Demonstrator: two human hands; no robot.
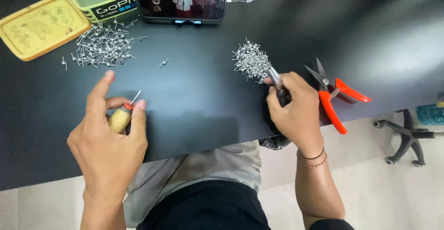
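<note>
We work at a black table (208, 96). Our left hand (108, 142) pinches a small wooden-handled tool (120, 119) between thumb and middle finger, its thin metal shaft pointing up and away, index finger lifted clear. Our right hand (293, 107) is closed around a slim metal tool (275, 78) whose tip sits at the near edge of the right-hand pile of small wire coils (252, 62). A larger scatter of coils (104, 45) lies toward the far left corner, beside a yellow tray (41, 24). Orange-handled snips (333, 96) rest just right of our right hand. We judge the risks as scattering the pile or knocking the snips over the near edge.
</note>
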